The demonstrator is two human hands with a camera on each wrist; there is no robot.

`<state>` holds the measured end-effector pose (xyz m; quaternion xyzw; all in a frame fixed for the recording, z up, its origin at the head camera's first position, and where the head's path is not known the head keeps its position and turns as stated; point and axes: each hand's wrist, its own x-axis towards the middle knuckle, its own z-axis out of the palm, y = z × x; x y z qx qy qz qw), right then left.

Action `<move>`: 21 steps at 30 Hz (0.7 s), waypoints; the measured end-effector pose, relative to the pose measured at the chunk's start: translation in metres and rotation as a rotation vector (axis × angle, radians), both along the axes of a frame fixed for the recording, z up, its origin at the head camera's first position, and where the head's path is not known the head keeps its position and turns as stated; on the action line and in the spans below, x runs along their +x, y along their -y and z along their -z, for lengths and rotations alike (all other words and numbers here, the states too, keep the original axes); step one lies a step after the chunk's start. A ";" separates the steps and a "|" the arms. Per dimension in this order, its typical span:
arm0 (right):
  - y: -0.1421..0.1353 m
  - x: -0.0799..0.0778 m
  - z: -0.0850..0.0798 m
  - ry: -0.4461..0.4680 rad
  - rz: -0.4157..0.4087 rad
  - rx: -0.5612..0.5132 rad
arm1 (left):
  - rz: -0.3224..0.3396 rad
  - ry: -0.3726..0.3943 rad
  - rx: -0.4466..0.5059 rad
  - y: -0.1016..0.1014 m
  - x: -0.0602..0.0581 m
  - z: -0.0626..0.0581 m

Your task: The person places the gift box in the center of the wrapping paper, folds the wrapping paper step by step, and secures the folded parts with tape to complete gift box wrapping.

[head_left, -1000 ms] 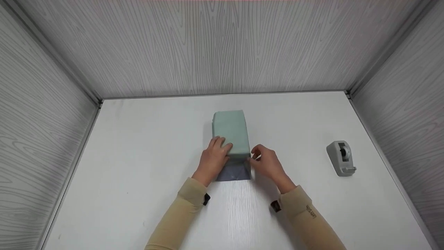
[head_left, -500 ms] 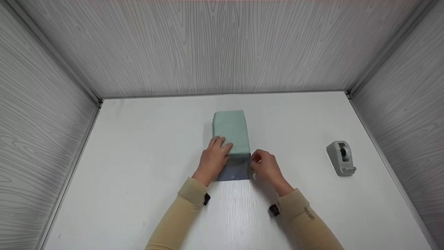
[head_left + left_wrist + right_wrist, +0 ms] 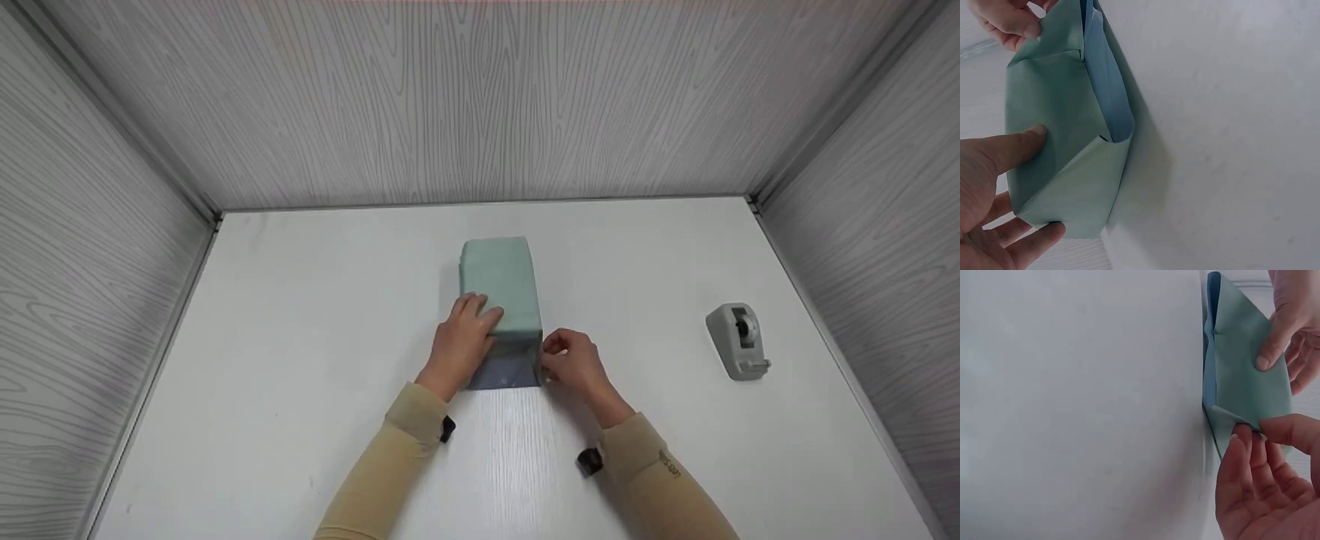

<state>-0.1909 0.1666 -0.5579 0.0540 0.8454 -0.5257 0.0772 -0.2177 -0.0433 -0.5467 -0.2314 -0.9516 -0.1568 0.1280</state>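
Note:
A box-shaped package [image 3: 499, 277] wrapped in pale green paper lies on the white table in the head view. At its near end the wrapping paper folds inward at the sides, and a flap with a bluish inner side [image 3: 1109, 90] lies low along the table. My left hand [image 3: 459, 349] grips the package on its left, thumb against the end face and fingers around the far side. At the near right corner my right hand [image 3: 577, 367] pinches the folded paper edge between thumb and fingers, as the right wrist view shows [image 3: 1269, 495].
A grey tape dispenser [image 3: 735, 341] with a roll in it stands at the right of the table. Grey wood-grain panels [image 3: 480, 105] enclose the table at the back and both sides.
My right hand has slid slightly down and toward me along the package's near right corner. The left hand and package stay in place.

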 end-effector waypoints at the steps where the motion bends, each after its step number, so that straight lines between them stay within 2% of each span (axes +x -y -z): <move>1: 0.000 0.000 0.000 0.006 0.006 -0.011 | 0.000 -0.003 0.000 0.000 0.000 0.000; 8: -0.001 0.001 0.004 0.053 0.046 -0.113 | -0.002 -0.004 0.012 -0.001 0.000 0.000; 15: -0.003 0.005 0.004 0.074 0.021 -0.057 | -0.011 0.009 0.013 -0.001 0.000 0.000; 21: -0.004 0.008 0.004 0.080 0.006 -0.053 | -0.004 0.010 0.022 0.000 0.001 0.000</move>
